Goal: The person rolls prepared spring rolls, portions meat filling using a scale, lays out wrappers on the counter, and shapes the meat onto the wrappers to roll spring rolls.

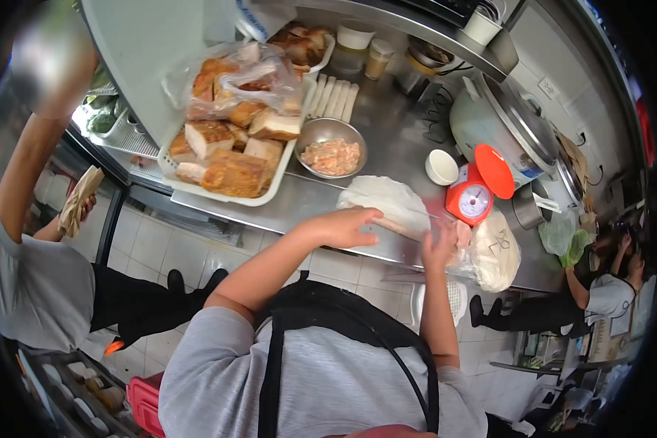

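Observation:
On the counter in front of me lies a thin white wrapper sheet [383, 196], with a pale slender roll [403, 229] along its near edge. My left hand [343, 227] is at the left end of the roll, fingers stretched and thumb apart; whether it touches the roll I cannot tell. My right hand [438, 244] is open at the roll's other end, fingers pointing up. Beside it sits a plastic bag of pale, flat material [495, 252] with dark marks on it. Behind the sheet stands a steel bowl [331, 148] of pinkish-orange chopped filling [330, 157].
Left is a white basket [288, 162] heaped with browned meat chunks [237, 171]. Several white rolls [333, 98] lie behind the bowl. A red scale [469, 201], small white bowl [442, 168] and large pot [500, 124] stand right. People [36, 285] are at both sides.

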A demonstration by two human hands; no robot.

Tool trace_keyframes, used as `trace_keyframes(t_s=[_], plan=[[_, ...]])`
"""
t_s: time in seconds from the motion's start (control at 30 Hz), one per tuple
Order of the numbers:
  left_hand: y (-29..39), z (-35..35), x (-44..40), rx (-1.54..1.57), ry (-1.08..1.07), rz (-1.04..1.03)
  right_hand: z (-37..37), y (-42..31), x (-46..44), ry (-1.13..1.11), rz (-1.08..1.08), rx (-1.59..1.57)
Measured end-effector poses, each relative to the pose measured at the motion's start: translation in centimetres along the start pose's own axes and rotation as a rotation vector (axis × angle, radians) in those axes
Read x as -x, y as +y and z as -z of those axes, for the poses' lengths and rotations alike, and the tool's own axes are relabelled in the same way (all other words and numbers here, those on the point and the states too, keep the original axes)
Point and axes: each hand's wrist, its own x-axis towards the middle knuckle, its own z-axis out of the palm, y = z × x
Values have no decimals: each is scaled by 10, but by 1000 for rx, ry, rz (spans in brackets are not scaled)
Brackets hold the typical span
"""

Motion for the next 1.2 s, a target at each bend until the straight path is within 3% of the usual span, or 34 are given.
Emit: trace_keyframes(t_s=[0.1,0.17,0.33,0.43,0.6,0.73,0.93,1.13,1.2], plan=[[-23,-28,-47,-188,231,247,-19,-18,-10,-281,142,-103],[-45,-39,-66,-322,267,355,-33,-31,-16,-472,150,-150],[-79,-49,-64,-618,218,454,-64,-46,-18,-612,106,-71],[-84,-43,-57,-553,212,361,-76,-49,-21,-663,60,-61],[-104,-27,-81,-382,278,474,-88,-74,-30,-777,82,2],[-113,-17,-106,-300,239,519,-85,-83,-32,-800,86,74],[-101,-10,-112,-330,214,621,-105,-95,-20,-597,80,35],[-116,-20,-133,-358,227,734,-105,-91,-24,-651,100,-26],[-123,-21,-142,-334,133,812,-108,-97,-21,-596,195,16]])
